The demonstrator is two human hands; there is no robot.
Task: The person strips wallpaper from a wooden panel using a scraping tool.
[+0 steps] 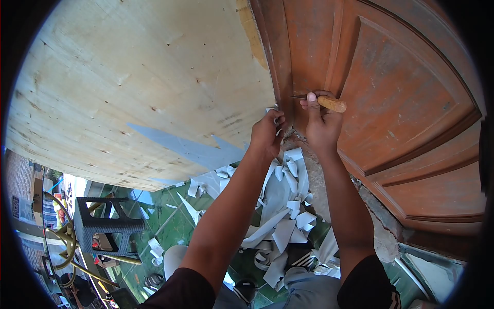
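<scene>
My right hand [325, 126] is wrapped around a thin-bladed tool with a curved wooden handle [333, 104]. Its narrow metal end points left, in front of the reddish-brown wooden door [406, 92]. Close by, my left hand [266, 135] has its fingers curled together at the edge of a large pale plywood panel [149, 77]. A small whitish bit shows at those fingertips; whether they grip it I cannot make out. A jagged grey-blue patch [185, 148] of thin covering clings to the panel's lower part.
Curled white scraps [283, 234] lie heaped on green floor tiles [172, 211] around my feet. A dark plastic stool [108, 221] stands at the left beside brass-coloured curved tubing [67, 232]. Rough broken masonry [378, 232] runs under the door's edge.
</scene>
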